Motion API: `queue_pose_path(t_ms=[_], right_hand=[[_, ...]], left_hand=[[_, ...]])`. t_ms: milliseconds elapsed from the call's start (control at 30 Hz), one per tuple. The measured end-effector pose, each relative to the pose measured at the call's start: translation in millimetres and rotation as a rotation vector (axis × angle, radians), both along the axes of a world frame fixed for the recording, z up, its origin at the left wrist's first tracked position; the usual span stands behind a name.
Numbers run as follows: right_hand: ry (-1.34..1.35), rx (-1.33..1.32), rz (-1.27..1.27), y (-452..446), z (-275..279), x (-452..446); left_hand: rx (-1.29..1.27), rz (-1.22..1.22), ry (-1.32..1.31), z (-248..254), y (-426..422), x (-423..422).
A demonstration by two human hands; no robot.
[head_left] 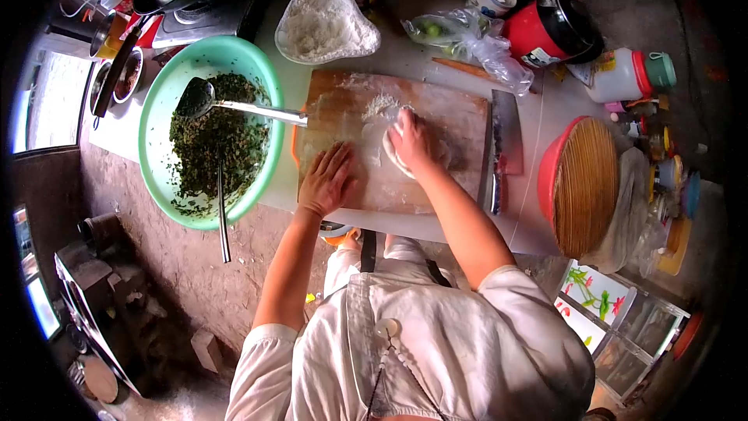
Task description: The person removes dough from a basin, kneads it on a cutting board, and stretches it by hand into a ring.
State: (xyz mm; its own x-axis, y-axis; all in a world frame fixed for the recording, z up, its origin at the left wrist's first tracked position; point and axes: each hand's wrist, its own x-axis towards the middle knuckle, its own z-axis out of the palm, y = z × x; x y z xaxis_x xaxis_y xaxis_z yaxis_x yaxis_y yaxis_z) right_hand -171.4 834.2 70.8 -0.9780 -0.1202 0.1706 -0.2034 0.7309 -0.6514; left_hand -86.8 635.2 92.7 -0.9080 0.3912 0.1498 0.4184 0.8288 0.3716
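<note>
My left hand [329, 179] lies flat on the floury wooden board [358, 86], fingers stretched out near its left edge. My right hand [411, 140] is curled over a piece of white dough [395, 157] and presses it against the board. Part of the dough is hidden beneath the fingers. Just beyond that hand is a small heap of flour [382, 105]. To the left, a green basin [148, 125] contains a dark chopped filling [204, 144], with a ladle [257, 107] and a metal-handled spoon [221, 218] resting in it.
A cleaver [506, 132] lies along the board's right side. Beyond the board stand a bowl of flour [327, 27], a plastic bag with green contents [467, 39] and a red pot [545, 27]. At right, a woven straw lid [588, 187] covers a red basin [549, 179].
</note>
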Motion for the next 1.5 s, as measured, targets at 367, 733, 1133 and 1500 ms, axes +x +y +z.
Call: queue_pose_path(t_ms=[367, 733, 1133, 1500], right_hand=[[-0.002, 0.186, 0.202, 58.2, 51.5, 93.3], [-0.031, 0.002, 0.019, 31.7, 21.6, -2.3], [0.076, 0.451, 0.219, 23.2, 33.1, 57.6], [-0.202, 0.121, -0.236, 62.4, 43.4, 89.0]], left_hand=[[0.043, 0.001, -0.028, 0.0, -2.9, 1.7], [0.021, 0.004, 0.015, -1.8, -1.3, 2.2], [0.039, 0.021, 0.026, -4.8, -2.6, 0.5], [0.046, 0.016, 0.040, -1.0, -2.9, 0.6]])
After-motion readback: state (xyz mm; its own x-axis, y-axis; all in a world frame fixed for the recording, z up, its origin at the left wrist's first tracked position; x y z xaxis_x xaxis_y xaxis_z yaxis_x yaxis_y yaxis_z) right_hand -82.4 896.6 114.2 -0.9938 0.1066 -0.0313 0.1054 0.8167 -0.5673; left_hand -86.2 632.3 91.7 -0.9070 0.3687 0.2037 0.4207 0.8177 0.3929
